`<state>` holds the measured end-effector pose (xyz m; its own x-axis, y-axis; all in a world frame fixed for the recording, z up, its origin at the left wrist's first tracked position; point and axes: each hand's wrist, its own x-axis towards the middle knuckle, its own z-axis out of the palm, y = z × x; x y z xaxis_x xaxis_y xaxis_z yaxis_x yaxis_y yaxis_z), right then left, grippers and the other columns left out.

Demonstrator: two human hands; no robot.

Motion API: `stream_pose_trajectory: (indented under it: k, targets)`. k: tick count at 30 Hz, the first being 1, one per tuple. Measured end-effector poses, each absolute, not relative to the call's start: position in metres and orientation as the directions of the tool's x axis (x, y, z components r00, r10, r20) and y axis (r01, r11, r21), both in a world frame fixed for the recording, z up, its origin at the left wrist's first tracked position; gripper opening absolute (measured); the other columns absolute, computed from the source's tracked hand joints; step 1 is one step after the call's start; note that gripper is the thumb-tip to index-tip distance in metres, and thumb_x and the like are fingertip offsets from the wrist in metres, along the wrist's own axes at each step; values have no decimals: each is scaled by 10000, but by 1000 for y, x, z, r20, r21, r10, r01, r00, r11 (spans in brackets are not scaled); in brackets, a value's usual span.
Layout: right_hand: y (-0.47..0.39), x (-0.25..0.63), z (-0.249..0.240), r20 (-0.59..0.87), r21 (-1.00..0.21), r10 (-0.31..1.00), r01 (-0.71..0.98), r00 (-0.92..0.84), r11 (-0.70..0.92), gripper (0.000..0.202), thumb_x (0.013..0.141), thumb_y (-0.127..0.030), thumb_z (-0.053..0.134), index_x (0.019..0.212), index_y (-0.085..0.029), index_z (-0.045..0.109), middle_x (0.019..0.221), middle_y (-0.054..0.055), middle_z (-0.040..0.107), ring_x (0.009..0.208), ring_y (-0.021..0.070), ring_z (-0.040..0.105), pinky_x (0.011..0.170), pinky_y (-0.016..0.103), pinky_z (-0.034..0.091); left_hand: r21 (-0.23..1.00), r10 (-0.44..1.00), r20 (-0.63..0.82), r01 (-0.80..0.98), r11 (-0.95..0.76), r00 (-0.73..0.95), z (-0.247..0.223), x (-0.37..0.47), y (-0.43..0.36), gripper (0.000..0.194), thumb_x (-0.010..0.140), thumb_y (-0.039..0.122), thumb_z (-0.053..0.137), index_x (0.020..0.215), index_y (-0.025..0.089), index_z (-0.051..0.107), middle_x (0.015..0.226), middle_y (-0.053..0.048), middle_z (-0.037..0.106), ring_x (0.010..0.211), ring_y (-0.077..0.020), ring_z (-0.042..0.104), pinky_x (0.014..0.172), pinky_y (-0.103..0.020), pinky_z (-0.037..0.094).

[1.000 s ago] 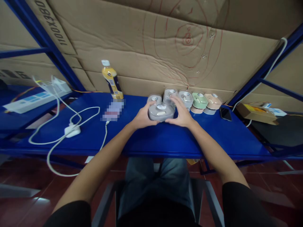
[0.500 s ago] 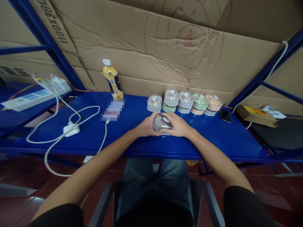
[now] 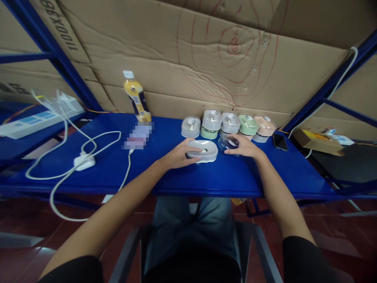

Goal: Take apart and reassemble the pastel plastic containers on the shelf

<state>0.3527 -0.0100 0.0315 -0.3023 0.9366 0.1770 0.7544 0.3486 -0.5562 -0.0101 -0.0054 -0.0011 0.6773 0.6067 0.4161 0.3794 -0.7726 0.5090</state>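
Now uncovered: the grey oval box base (image 3: 209,158) sits on the blue counter (image 3: 182,181), its left end gripped by the left hand (image 3: 180,154). Right hand (image 3: 242,146) holds the clear lid (image 3: 224,144) just to the right; whether the lid touches the counter is hard to tell. Half a second ago both hands enclosed the box, lid on; the separation leaves its interior accessible. Lidded boxes (image 3: 212,118) stand behind, some stacked.
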Motion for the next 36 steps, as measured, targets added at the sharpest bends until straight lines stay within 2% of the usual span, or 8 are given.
stream_pose_trajectory:
  k: [8,15,18,22,25,27,31,36]
  targets:
    - [-2,359,26,208,-423,879,771,-429,476,943,620,-661,936,1405,-209,677,1401,152,712,1260,403,683,1118,590,536,543,711,477,462,-701,517,4,-30,12,428,934,554,677,1199,238,789,1329,-119,611,1307,-322,609,1204,-547,459]
    - [6,368,15,234,-372,856,771,-461,517,967,612,-712,928,1413,-232,677,1388,145,699,1264,397,674,1108,637,527,547,772,393,549,-633,499,-2,-44,28,480,807,539,775,1193,254,768,1231,-92,631,1230,-318,638,1176,-560,476]
    - [6,368,15,243,-372,854,769,-460,520,951,607,-713,931,1399,-244,690,1357,133,705,1234,386,682,1082,632,544,562,772,400,533,-633,494,0,-42,26,562,772,543,801,1241,241,737,1260,-97,639,1219,-313,649,1172,-545,479]
    - [0,362,23,284,-394,857,762,-431,514,877,658,-691,919,1384,-249,702,1336,125,733,1198,376,701,1064,618,558,570,736,481,468,-675,476,10,-32,13,610,796,533,797,1298,206,683,1352,-127,652,1280,-321,639,1184,-513,469]
    - [-9,353,35,394,-426,855,758,-336,494,837,727,-700,867,1410,-248,691,1371,136,720,1223,380,693,1078,628,549,567,698,510,414,-712,503,13,-19,1,691,801,509,804,1382,188,611,1409,-139,659,1317,-333,630,1183,-503,471]
    - [-17,342,43,479,-437,818,722,-317,536,799,789,-688,824,1438,-247,674,1397,138,705,1268,373,674,1116,616,529,571,689,483,403,-715,540,12,-10,-5,766,777,496,828,1426,182,570,1437,-144,653,1327,-346,630,1181,-503,475]
    - [-32,311,50,527,-432,736,612,-425,663,762,857,-636,789,1512,-289,610,1421,110,679,1326,337,649,1158,561,518,602,689,415,388,-698,595,5,3,-12,897,730,481,875,1496,204,499,1528,-152,594,1406,-379,581,1221,-529,445]
    - [-42,271,40,495,-393,666,540,-558,744,863,792,-637,856,1534,-287,588,1439,127,647,1322,341,652,1159,548,522,703,722,374,330,-630,582,1,13,-14,1075,672,489,911,1565,205,384,1541,-182,574,1400,-401,587,1191,-566,469]
